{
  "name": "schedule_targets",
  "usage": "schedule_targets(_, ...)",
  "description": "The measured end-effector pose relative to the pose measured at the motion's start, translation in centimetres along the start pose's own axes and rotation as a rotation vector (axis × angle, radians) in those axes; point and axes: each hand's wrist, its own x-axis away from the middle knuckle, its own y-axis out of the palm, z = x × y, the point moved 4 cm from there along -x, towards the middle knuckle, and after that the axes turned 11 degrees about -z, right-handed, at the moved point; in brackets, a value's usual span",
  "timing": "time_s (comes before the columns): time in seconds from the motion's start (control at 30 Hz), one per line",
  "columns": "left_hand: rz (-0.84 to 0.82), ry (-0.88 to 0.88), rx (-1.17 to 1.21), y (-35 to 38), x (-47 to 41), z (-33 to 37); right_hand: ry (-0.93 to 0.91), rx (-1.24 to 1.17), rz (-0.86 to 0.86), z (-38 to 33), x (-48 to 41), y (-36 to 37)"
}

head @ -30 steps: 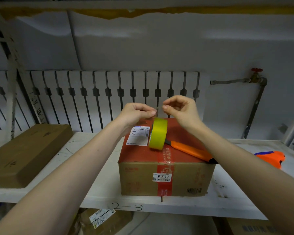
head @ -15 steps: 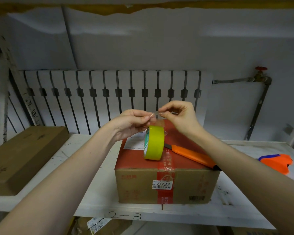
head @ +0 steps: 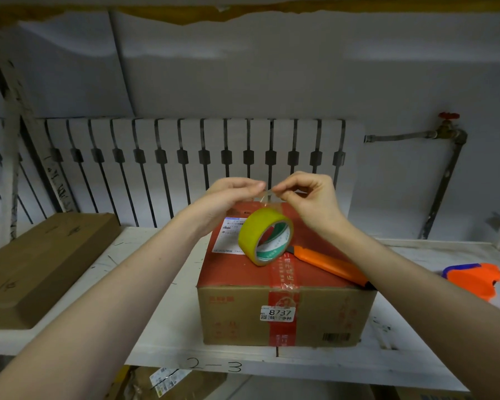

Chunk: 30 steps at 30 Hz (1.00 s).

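A yellow tape roll [head: 260,230] hangs tilted just above a red-topped cardboard box [head: 283,319], with its green-and-white core facing me. A clear strip of tape [head: 267,197] runs up from the roll to my fingers. My left hand [head: 228,197] and my right hand [head: 309,197] both pinch the strip's free end, fingertips nearly touching, above the back of the box. An orange utility knife [head: 329,262] lies on the box top, right of the roll.
The box stands on a white shelf [head: 162,319] marked 2-3. A flat brown carton [head: 38,264] lies at the left. An orange and blue tape dispenser [head: 474,280] sits at the right. A white radiator [head: 185,163] and a pipe with a red valve [head: 448,125] are behind.
The roll has turned, so its core faces me now instead of its edge. Both hands have stayed pinched on the tape end and shifted slightly with the view.
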Motion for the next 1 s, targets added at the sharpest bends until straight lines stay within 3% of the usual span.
schedule_targets(1.0, 0.182, 0.089, -0.148, 1.0, -0.2, 1.5, 0.050, -0.001, 0.024, 0.1, 0.7, -1.0)
